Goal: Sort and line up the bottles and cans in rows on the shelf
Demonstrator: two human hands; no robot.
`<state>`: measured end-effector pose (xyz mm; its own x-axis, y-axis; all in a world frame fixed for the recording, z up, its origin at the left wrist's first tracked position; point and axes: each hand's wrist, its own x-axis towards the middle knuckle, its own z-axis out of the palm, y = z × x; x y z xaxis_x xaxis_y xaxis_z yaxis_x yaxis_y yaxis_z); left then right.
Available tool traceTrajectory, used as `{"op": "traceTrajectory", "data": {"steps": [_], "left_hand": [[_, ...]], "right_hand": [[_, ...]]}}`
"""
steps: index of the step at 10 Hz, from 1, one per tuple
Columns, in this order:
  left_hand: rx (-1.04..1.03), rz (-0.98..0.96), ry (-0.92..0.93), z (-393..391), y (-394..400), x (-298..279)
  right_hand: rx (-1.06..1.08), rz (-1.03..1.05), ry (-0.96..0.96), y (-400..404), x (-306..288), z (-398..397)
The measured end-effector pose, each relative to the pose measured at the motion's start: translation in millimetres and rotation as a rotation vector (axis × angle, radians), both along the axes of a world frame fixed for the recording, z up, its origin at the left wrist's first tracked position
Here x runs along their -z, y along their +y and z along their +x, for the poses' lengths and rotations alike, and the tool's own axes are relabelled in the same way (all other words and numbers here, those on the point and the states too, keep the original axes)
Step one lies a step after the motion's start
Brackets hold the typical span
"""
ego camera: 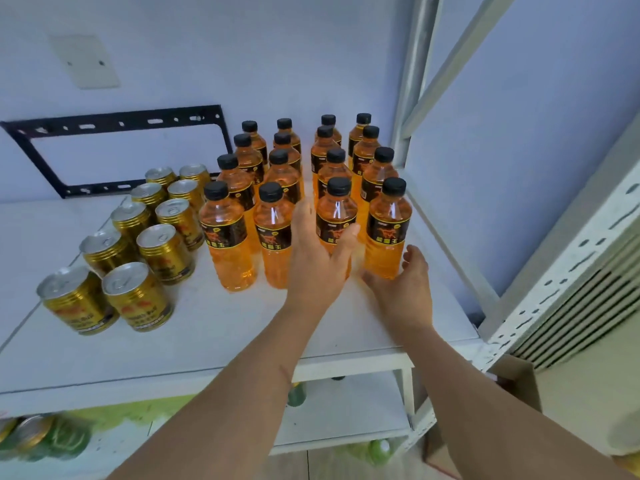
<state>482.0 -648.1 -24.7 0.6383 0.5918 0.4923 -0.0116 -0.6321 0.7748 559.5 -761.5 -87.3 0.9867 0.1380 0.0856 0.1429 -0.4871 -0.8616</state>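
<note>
Several orange drink bottles with black caps stand in four rows on the right part of the white shelf [214, 327]. My left hand [317, 258] is wrapped around the front bottle of the third row [337, 211], thumb across its label. My right hand [405, 285] is spread low beside the front bottle of the fourth row [388, 233], fingers at its base and thumb to its right, not closed on it. Several gold cans [138, 292] with silver tops stand in two slanted rows left of the bottles.
A black metal bracket [114, 123] is fixed to the back wall behind the cans. The white shelf post [412, 81] and side rail [568, 268] close off the right side. Green bottles and cans [41, 438] lie on the lower shelf. A cardboard box [519, 379] sits at the lower right.
</note>
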Motion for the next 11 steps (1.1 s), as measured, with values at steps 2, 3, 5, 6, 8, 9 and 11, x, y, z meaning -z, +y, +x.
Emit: {"op": "traceTrajectory", "data": {"steps": [2, 3, 5, 6, 8, 9, 11], "left_hand": [[0.031, -0.176, 0.094, 24.6, 7.7, 15.4], [0.022, -0.147, 0.111, 24.0, 12.0, 21.7], [0.079, -0.142, 0.13, 14.6, 13.3, 25.0], [0.098, -0.148, 0.13, 12.4, 12.4, 22.6], [0.126, -0.192, 0.132, 10.5, 12.6, 22.7], [0.144, -0.193, 0.162, 9.6, 13.4, 23.4], [0.081, -0.183, 0.404, -15.1, 17.0, 58.0]], "right_hand": [[-0.051, -0.052, 0.0, 7.2, 5.3, 13.5], [-0.08, -0.061, 0.0, 5.7, 7.7, 12.9], [-0.154, -0.065, -0.004, 0.8, 6.7, 8.9], [-0.174, -0.083, 0.0, -0.7, 5.7, 9.5], [-0.163, -0.131, 0.037, -0.2, 4.7, 7.8], [-0.139, -0.156, 0.062, 0.5, 1.9, 3.3], [-0.023, -0.22, 0.048, -5.8, -2.3, -20.3]]}}
